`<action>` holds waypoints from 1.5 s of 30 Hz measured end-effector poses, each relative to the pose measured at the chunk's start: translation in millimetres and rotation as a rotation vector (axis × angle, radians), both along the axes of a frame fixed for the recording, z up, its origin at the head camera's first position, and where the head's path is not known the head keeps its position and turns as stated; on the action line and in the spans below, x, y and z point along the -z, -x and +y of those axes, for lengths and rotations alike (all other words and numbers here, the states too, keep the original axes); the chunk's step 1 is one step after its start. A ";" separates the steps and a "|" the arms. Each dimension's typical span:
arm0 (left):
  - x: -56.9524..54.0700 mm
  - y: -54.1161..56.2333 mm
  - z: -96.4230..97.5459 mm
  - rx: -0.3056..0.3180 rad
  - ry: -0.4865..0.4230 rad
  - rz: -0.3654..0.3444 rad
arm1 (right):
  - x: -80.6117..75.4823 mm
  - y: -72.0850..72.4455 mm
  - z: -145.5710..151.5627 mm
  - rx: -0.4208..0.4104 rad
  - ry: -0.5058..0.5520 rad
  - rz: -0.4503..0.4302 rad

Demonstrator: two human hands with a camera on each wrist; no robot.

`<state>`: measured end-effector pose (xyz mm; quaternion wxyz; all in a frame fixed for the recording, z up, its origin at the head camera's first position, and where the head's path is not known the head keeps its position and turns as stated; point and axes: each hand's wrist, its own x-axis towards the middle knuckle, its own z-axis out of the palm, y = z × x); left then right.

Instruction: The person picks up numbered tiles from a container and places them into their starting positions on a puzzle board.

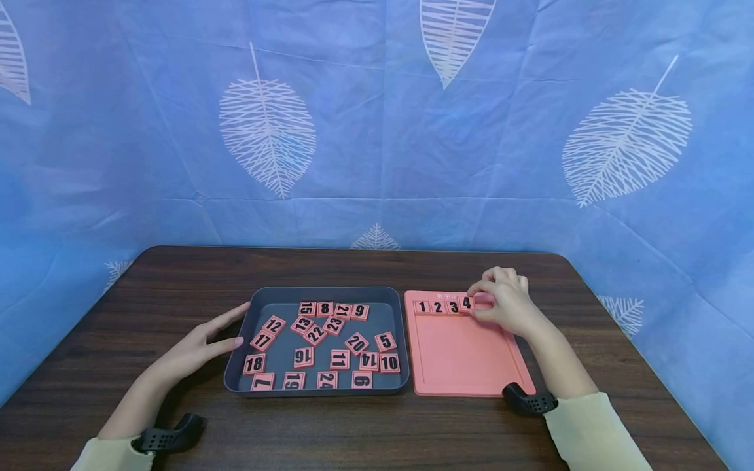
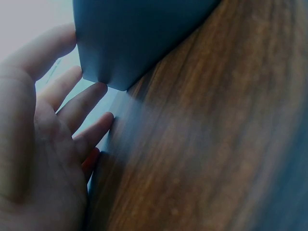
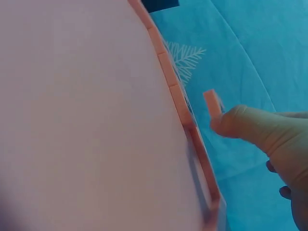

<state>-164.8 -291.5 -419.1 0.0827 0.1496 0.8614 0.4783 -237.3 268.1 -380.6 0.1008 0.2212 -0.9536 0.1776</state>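
My right hand (image 1: 508, 306) pinches a pink number tile marked 4 (image 1: 465, 302) between thumb and fingers. In the right wrist view the held tile (image 3: 212, 103) shows raised off the pink board. Below it on the pink board (image 1: 468, 360), tiles 1 (image 1: 421, 307), 2 (image 1: 437, 307) and 3 (image 1: 453, 307) stand side by side along the top edge. My left hand (image 1: 191, 352) has its fingers extended and spread, with fingertips right at the left wall of the dark grey tray (image 1: 240, 356). The left wrist view shows that hand (image 2: 57, 120) beside the tray's corner (image 2: 115, 57).
Several pink number tiles lie scattered in the tray, some turned sideways or upside down, among them 5 (image 1: 385, 341) and 18 (image 1: 254, 364). Tray and board stand next to each other on a dark wooden table (image 1: 377, 432). A blue leaf-patterned cloth (image 1: 377, 131) hangs behind.
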 end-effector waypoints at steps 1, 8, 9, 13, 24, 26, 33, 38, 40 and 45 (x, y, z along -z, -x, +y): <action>-0.1 -0.2 0.0 0.000 -0.001 -0.002 | 0.7 1.0 1.9 0.000 -0.002 -0.004; 0.1 -0.5 -0.2 0.001 -0.002 -0.001 | 4.4 4.0 11.3 0.010 -0.011 -0.048; 0.4 -0.3 -0.2 0.001 0.000 0.000 | 5.0 4.0 12.1 0.011 -0.014 -0.055; 1.3 0.2 -0.4 -0.001 0.007 0.005 | 8.1 3.6 13.5 0.021 -0.021 -0.073; 1.3 0.2 0.0 0.005 -0.002 0.002 | 12.1 4.1 11.9 0.012 -0.045 -0.074; 1.3 0.2 -0.1 0.005 -0.005 0.002 | 12.4 4.2 11.7 0.010 -0.047 -0.074; 1.6 -0.5 0.0 0.005 -0.010 -0.007 | 11.7 2.8 10.7 0.013 -0.033 -0.065; 1.7 -0.9 0.3 -0.003 0.002 -0.002 | 5.5 0.4 5.2 -0.017 0.017 -0.007; 1.6 -0.8 0.4 -0.004 0.003 -0.001 | 1.5 -1.2 1.1 -0.036 0.032 0.015; 1.5 -0.5 -0.1 0.001 0.001 -0.001 | -10.0 -7.6 -13.9 -0.085 0.076 0.039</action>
